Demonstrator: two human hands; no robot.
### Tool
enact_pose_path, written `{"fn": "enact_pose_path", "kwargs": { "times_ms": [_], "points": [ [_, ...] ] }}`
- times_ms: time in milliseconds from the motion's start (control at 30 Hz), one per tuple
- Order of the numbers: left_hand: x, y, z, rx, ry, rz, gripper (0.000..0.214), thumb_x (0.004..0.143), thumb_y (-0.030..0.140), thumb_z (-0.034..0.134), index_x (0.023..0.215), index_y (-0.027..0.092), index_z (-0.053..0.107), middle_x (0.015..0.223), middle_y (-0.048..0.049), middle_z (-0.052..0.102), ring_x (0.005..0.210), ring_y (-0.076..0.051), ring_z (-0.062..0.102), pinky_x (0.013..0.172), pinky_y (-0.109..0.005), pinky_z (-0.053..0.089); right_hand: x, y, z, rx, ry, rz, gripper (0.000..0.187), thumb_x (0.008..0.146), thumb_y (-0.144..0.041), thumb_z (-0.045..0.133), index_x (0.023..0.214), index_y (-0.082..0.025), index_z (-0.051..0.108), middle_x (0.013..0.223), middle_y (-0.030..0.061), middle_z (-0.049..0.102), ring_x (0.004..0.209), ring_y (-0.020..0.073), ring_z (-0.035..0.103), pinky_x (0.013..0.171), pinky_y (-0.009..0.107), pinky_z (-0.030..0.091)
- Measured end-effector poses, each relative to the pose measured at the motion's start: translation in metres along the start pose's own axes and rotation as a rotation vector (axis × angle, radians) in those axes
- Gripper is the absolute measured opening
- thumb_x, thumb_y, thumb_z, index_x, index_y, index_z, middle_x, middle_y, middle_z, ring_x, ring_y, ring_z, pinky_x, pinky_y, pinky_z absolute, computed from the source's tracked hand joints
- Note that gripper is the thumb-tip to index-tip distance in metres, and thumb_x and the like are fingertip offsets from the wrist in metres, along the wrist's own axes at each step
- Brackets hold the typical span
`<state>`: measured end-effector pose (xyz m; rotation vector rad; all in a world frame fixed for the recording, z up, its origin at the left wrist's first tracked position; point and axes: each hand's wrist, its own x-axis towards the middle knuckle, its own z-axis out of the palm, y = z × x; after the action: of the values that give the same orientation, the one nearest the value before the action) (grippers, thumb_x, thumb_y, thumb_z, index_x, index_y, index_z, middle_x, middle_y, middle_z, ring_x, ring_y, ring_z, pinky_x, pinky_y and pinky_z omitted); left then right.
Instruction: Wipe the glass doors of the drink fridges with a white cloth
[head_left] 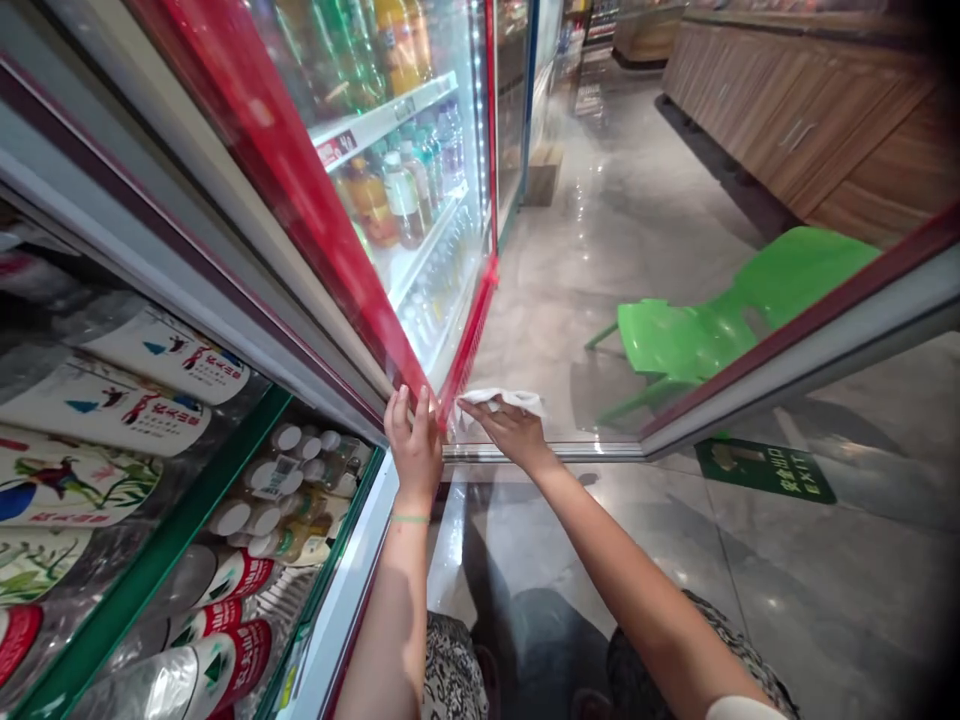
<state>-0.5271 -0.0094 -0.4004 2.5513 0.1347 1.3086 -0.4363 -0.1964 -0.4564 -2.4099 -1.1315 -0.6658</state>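
My right hand point(514, 430) presses a white cloth point(517, 400) against the inside of the glass door point(562, 330), low down near its bottom frame. My fingers are closed on the cloth, and part of it bunches above them. Just to the left, my left hand point(415, 445) rests with its fingers stretched out at the lower corner by the hinge side, where the door meets the cooler's frame point(300, 330). A thin green band point(410, 518) circles my left wrist. The door stands swung open in front of me.
Large bottles point(112, 410) and small white-capped bottles point(277, 480) fill the cooler shelves on the left. Behind the glass stands a red-framed drinks fridge point(409, 190). A green chair point(720, 310) is beyond the door, near wooden cabinets point(810, 120). A green exit sign point(765, 470) lies on the floor.
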Motion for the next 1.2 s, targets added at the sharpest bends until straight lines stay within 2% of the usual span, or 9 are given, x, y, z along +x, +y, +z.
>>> {"fn": "enact_pose_path", "kwargs": {
  "times_ms": [100,167,333,533,733,900,1000,1100,1200],
  "points": [
    [0.004,0.005,-0.007,-0.044,0.029,-0.016,0.056,0.101,0.018,0.047,0.156,0.024,0.042,0.157,-0.0178,0.043,0.149,-0.027,0.038,0.122,-0.046,0.035,0.024,-0.006,-0.015,-0.024,0.022,0.082,0.058,0.1,-0.023,0.053,0.151,-0.049,0.045,0.14,-0.0036,0.066,0.137,0.0209,0.052,0.113,0.037,0.042],
    [0.005,0.008,-0.011,-0.073,0.01,-0.019,0.058,0.1,0.015,0.046,0.157,0.024,0.039,0.157,-0.0175,0.042,0.149,-0.027,0.036,0.123,-0.047,0.033,0.023,-0.005,-0.02,-0.003,-0.019,0.077,0.054,0.101,-0.023,0.051,0.149,-0.047,0.048,0.14,-0.0028,0.066,0.135,0.0196,0.055,0.111,0.034,0.043],
    [0.0,0.006,-0.021,-0.141,-0.107,-0.009,0.064,0.097,0.008,0.043,0.159,0.026,0.036,0.159,-0.0153,0.041,0.152,-0.026,0.033,0.124,-0.049,0.034,0.018,-0.002,-0.047,-0.022,-0.118,-0.196,0.061,0.103,-0.013,0.043,0.157,-0.04,0.037,0.142,-0.0052,0.066,0.131,0.0102,0.057,0.107,0.02,0.045],
    [-0.001,0.008,-0.033,-0.256,-0.109,-0.115,0.068,0.095,0.004,0.038,0.16,0.023,0.031,0.158,-0.0155,0.042,0.15,-0.023,0.037,0.124,-0.044,0.035,0.076,-0.027,-0.078,-0.109,0.034,-0.126,0.069,0.103,-0.021,0.043,0.163,-0.038,0.013,0.164,0.0004,0.04,0.154,0.0262,0.032,0.123,0.047,0.033],
    [-0.002,0.009,-0.042,-0.286,-0.005,-0.172,0.054,0.098,0.007,0.034,0.148,0.021,0.049,0.141,-0.0138,0.057,0.137,-0.019,0.052,0.119,-0.039,0.043,0.063,-0.03,-0.068,0.184,-0.261,-0.32,0.082,0.094,0.005,0.021,0.16,-0.043,0.024,0.155,-0.0078,0.051,0.142,0.0155,0.051,0.125,0.043,0.033],
    [-0.001,0.009,-0.048,-0.307,0.016,-0.202,0.047,0.099,0.009,0.036,0.14,0.019,0.056,0.135,-0.0138,0.06,0.133,-0.019,0.055,0.117,-0.04,0.044,0.085,-0.054,-0.06,0.308,-0.234,-0.17,0.073,0.1,-0.003,0.025,0.162,-0.041,0.02,0.166,-0.007,0.034,0.156,0.0197,0.024,0.128,0.053,0.015],
    [-0.001,0.008,-0.052,-0.308,0.027,-0.198,0.043,0.1,0.011,0.038,0.137,0.019,0.058,0.13,-0.0128,0.063,0.128,-0.019,0.057,0.114,-0.04,0.046,0.079,-0.065,-0.038,0.577,-0.304,-0.052,0.068,0.098,-0.003,0.028,0.156,-0.038,0.039,0.161,-0.0063,0.043,0.156,0.017,0.026,0.129,0.051,0.009],
    [-0.001,0.002,-0.059,-0.297,0.037,-0.19,0.039,0.101,0.013,0.038,0.133,0.019,0.06,0.126,-0.0126,0.064,0.125,-0.019,0.059,0.111,-0.038,0.048,0.058,-0.064,-0.017,0.812,-0.381,0.033,0.061,0.091,-0.002,0.035,0.14,-0.028,0.061,0.147,0.0001,0.061,0.145,0.0164,0.048,0.128,0.048,0.017],
    [-0.001,-0.004,-0.067,-0.265,0.055,-0.208,0.037,0.103,0.015,0.037,0.132,0.019,0.06,0.124,-0.0124,0.065,0.124,-0.018,0.06,0.109,-0.038,0.049,0.052,-0.063,-0.009,0.892,-0.376,0.068,0.056,0.089,-0.006,0.039,0.136,-0.024,0.063,0.142,0.0029,0.064,0.14,0.0179,0.053,0.121,0.05,0.034]
  ]
}}
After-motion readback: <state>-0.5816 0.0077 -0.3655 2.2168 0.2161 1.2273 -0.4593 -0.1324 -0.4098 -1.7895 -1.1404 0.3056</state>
